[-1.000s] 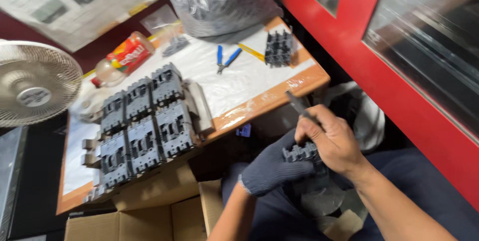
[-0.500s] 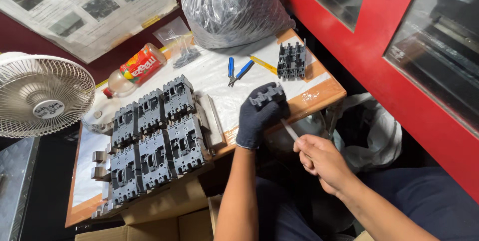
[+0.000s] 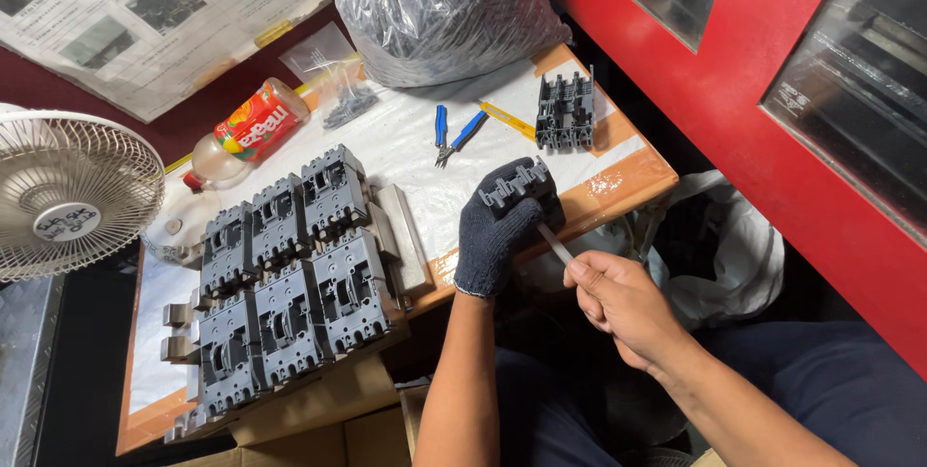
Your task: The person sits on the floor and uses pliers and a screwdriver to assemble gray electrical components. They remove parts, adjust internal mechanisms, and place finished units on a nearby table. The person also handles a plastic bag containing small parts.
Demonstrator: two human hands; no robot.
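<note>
Left hand (image 3: 497, 235): gloved in dark knit, fingers clamped round a dark grey plastic breaker part (image 3: 517, 182), held up just over the near edge of the desk (image 3: 618, 172).
Right hand (image 3: 618, 298): bare, fingers pinched together on a thin pale tool (image 3: 555, 243), tip aimed up at the underside of the held part.
Step in hand: judged as working the tool into the held part, either seating or prying a small piece; which of the two cannot be told.
Held part's place: in the air, between the desk edge and the lap, apart from the finished-looking grey breaker housings (image 3: 285, 283) ranked at the left of the desk.
Nearby: blue-handled pliers (image 3: 454, 134) and another dark part (image 3: 565, 112) farther back on the desk, well apart from both hands; a bag of dark pieces (image 3: 435, 8) behind them.
Next move calls for: steady grip with the glove, tool tip lined up squarely with its slot, light pressure so as not to slip.
</note>
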